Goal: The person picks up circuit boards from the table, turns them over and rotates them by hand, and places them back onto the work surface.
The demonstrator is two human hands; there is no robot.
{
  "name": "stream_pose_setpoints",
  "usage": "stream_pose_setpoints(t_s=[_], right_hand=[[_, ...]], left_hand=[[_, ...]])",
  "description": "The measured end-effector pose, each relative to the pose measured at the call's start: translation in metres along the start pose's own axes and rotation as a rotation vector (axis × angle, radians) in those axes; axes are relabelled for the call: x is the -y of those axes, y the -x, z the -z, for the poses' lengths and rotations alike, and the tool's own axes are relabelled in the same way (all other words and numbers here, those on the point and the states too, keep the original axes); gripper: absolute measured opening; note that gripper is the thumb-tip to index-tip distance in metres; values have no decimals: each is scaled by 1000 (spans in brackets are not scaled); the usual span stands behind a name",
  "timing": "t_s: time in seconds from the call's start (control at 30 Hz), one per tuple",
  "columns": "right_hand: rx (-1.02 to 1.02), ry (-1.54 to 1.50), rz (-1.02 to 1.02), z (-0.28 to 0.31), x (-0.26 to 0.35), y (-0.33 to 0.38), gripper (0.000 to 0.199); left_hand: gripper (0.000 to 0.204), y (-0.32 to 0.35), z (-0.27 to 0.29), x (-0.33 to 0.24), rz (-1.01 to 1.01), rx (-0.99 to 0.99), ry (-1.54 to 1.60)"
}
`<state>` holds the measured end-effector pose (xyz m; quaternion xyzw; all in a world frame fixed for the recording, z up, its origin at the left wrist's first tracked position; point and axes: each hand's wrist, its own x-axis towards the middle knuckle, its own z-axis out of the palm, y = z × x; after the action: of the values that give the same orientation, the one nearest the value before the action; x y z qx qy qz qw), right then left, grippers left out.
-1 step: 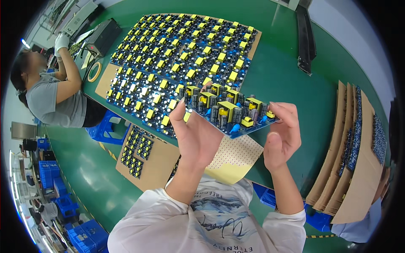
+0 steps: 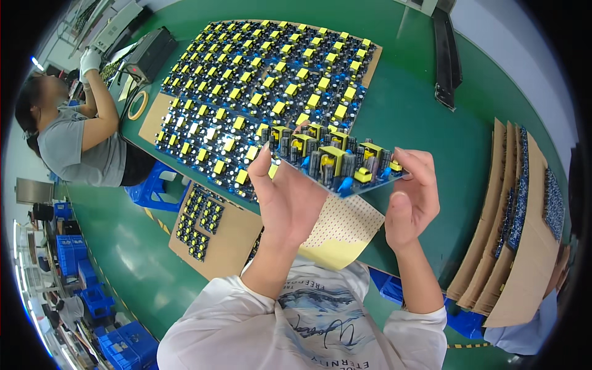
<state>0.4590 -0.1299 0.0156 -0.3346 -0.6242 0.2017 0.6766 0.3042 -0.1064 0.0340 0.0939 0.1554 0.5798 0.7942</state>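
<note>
Board [image 2: 336, 169] is held above the table [image 2: 401, 92], edge gripped by the left hand [image 2: 288, 203], right hand [image 2: 416, 200] fingers curled at one corner, thumb clear, presumably sparing the upright parts [image 2: 314, 163].

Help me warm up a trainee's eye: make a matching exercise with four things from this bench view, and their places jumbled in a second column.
Things
1. Blue circuit board with tall yellow-topped parts
2. Flat yellow tape ring
3. Pale yellow sheet with rows of dark dots
4. Layered brown cardboard sheets

Places
A. Far right of the picture
B. Between the left hand and the right hand
C. Lower than the hands in the picture, between the forearms
D. Beside the dark boxy device

Pairs: 1-B; 2-D; 3-C; 4-A
</note>
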Motion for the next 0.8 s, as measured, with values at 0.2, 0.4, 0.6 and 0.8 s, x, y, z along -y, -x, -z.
stream_pose_setpoints(t_s=[0.2,0.4,0.6,0.8], right_hand=[[-44,-112,-92,-5,3,-2,42],[-61,-150,-97,-7,2,-3,42],[-35,-183,-233,-6,6,-2,64],[16,-202,-362,-14,6,-4,99]], left_hand=[[64,2,-1,0,25,-22,-12],[63,2,-2,0,19,-19,-25],[61,5,-2,0,-110,-41,-96],[68,15,-11,3,-342,12,-340]])
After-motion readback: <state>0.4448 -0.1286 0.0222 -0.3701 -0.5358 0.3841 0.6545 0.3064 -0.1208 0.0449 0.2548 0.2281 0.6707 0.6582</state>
